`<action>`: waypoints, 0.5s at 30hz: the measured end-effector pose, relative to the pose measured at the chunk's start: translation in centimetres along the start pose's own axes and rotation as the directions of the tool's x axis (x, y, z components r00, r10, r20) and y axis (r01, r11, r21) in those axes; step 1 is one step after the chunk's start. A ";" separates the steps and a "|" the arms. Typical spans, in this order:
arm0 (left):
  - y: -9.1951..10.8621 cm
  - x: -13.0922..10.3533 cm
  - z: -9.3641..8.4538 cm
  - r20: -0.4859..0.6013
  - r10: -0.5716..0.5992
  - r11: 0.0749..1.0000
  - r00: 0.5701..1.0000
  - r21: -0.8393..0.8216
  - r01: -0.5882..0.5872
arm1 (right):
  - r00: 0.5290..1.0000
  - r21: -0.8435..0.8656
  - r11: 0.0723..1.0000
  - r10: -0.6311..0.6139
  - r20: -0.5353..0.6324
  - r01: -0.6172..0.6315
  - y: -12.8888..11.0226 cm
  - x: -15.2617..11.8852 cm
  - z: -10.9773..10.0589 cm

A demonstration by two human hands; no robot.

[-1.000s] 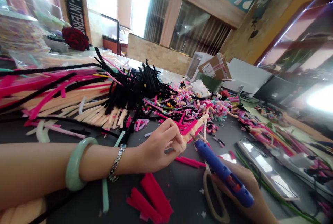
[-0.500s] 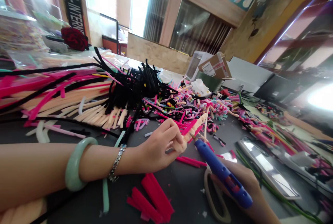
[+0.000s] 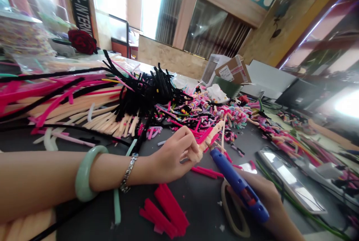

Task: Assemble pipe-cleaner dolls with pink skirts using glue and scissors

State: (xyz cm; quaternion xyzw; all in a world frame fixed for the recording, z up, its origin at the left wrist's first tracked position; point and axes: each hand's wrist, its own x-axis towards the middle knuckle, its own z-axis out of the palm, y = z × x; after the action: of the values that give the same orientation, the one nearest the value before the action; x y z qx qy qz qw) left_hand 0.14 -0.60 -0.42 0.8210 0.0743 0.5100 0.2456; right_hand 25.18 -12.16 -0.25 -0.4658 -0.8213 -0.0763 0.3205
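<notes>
My left hand [image 3: 175, 155] is closed around a cream and pink fuzzy piece [image 3: 211, 135], which slants up and to the right beyond the fingers. A green bangle and a silver bracelet are on that wrist. My right hand [image 3: 258, 188] grips a blue pen-like tool [image 3: 238, 185], whose metal tip is at the piece, close to the pink strip; whether it touches cannot be made out. Beside and partly under my right hand lie scissors [image 3: 238, 224] with beige handles. Short pink strips [image 3: 171, 211] rest on the dark table below my left hand.
Black stems [image 3: 157, 87] lie bundled over long cream stems [image 3: 112, 119] at left. Colourful small pieces [image 3: 238, 116] are heaped behind my hands. A phone-like white object [image 3: 291, 181] lies at right, a cardboard box [image 3: 234, 71] behind.
The view has shifted slightly. Both hands keep their holds, and the tool's tip stays close to the same part of the piece.
</notes>
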 end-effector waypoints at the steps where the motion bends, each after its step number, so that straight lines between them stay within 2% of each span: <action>1: -0.1 0.0 0.0 0.007 -0.005 1.000 1.000 -0.010 0.005 | 1.000 -0.004 1.000 -0.001 -0.004 0.001 -0.1 0.1 0.0; 7: -0.4 -0.2 0.1 0.018 -0.030 0.999 0.999 -0.036 0.030 | 1.000 -0.020 1.000 0.021 -0.002 -0.021 -0.2 -0.3 -0.1; 15: -0.5 -0.1 -0.1 0.018 -0.014 1.000 1.000 -0.017 0.015 | 0.987 0.013 0.988 0.155 -0.034 -0.154 -0.3 -0.8 0.1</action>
State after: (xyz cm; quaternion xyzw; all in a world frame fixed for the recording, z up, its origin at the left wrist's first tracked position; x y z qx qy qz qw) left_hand 0.11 -0.21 -0.70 0.8229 0.0738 0.5014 0.2568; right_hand 25.13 -12.83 -0.74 -0.5249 -0.7774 -0.0550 0.3421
